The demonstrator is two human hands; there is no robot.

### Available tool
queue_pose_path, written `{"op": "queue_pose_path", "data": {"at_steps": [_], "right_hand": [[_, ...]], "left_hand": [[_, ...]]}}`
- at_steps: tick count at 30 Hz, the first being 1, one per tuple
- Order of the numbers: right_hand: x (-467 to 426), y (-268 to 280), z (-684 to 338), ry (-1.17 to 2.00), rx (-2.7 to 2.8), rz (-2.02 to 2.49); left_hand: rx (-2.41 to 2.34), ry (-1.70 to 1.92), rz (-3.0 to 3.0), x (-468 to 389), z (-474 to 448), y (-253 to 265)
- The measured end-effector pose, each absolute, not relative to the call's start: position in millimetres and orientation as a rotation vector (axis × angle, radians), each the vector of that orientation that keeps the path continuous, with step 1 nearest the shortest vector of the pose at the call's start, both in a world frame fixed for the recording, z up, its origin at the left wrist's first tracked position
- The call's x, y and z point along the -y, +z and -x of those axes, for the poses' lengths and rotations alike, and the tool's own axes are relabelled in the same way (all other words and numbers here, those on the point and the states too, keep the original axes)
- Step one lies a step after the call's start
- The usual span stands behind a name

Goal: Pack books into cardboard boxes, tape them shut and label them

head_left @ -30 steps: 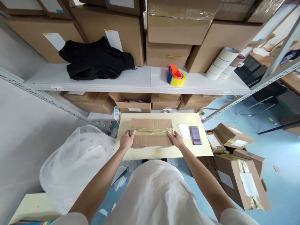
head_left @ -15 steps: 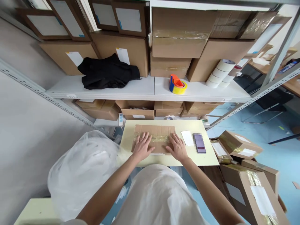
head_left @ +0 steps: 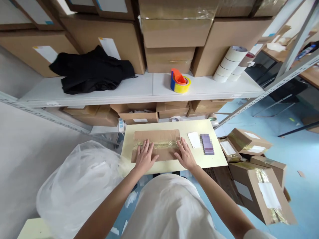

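A brown cardboard box lies on the pale yellow table, with a strip of shiny clear tape running along its top. My left hand rests on the box's left part, fingers stretched out. At the right end of the box lies my right hand, its fingers spread over the edge. Neither hand grips anything. To the right of my right hand are a white card and a purple, pixelated rectangular item.
Above the table, a grey-white shelf holds cartons, a black garment, a tape dispenser and stacked tape rolls. A big translucent plastic bag bulges at the left. Taped cartons are piled on the floor at right.
The camera view has shifted, so the shelf appears higher and the scene further left. The box now looks flatter and squarer to me. Both hands stay flat on it, fingers outstretched.
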State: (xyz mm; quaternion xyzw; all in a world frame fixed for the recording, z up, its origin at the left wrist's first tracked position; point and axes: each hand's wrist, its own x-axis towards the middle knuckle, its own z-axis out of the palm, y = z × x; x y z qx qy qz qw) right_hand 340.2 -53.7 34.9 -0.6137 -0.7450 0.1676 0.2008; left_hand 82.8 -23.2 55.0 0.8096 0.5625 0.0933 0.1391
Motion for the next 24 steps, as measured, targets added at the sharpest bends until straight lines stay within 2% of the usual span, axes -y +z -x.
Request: {"op": "queue_pose_path", "data": {"at_steps": [4,8,13,18,24], "right_hand": [[50.2,2.6,-386.0,0.423,1.932,1.848],[34.2,-37.3,-444.3,0.569,2.032,2.190],[4.8,-71.5,-492.2,0.706,2.143,2.181],[-8.3,-83.8,-493.9,0.744,2.247,2.096],[-3.6,-77.6,-481.7,0.810,2.388,1.995]], "left_hand": [[-1.545,0.279,-2.293,17.3,-109.2,62.1],[-1.335,0.280,-2.322,6.2,-157.8,79.1],[-1.034,0.152,-2.476,-11.4,-235.0,91.1],[-0.833,-0.140,-2.533,-28.7,-299.1,67.4],[-1.028,-0.522,-2.516,-44.2,-328.2,36.4]]}}
